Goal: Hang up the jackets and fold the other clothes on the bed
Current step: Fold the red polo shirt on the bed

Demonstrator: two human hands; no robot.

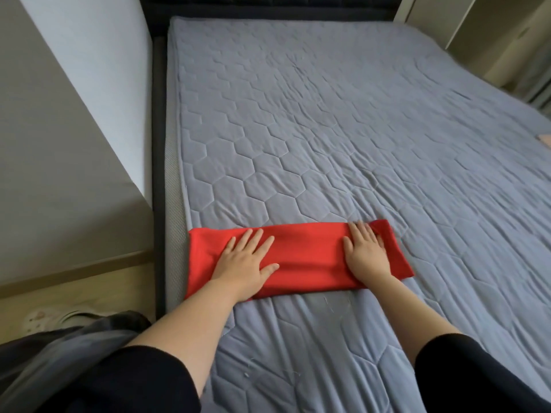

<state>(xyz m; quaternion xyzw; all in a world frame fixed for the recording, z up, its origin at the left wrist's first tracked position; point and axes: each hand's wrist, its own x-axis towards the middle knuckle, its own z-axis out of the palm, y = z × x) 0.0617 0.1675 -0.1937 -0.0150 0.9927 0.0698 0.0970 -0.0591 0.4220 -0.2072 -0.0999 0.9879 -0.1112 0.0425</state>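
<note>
Red folded fabric garment (pixel 307 254) lies as a long flat band across the near part of the grey hexagon-quilted mattress cover (pixel 328 129). Its left end reaches the left edge of the mattress, and its right end stops short of the middle of the bed.

On my feed both hands lie palm-down on it, and neither one grasps anything. The left hand (pixel 247 260) rests on the left half of the band. Its fingers (pixel 256 236) are straight and spread apart, pointing away from the body, with the thumb stretched out to the right along the cloth. The right hand (pixel 365 251) presses the right half. Its fingers (pixel 359 229) are straight and held closer together, their tips at the far edge of the garment, and the thumb is angled off to the left. Just right of that hand the end of the cloth is slightly rumpled.

A stretch of bare red fabric lies between the two hands, so they are well apart. Both forearms are bare, coming out of black sleeves (pixel 134 380) at the bottom of the view.

A dark bed frame (pixel 158 144) runs along the mattress's left side, with light wooden floor (pixel 74 290) beside it. A small pink item (pixel 544 140) shows at the far right edge of the bed, too cropped for me to identify.
</note>
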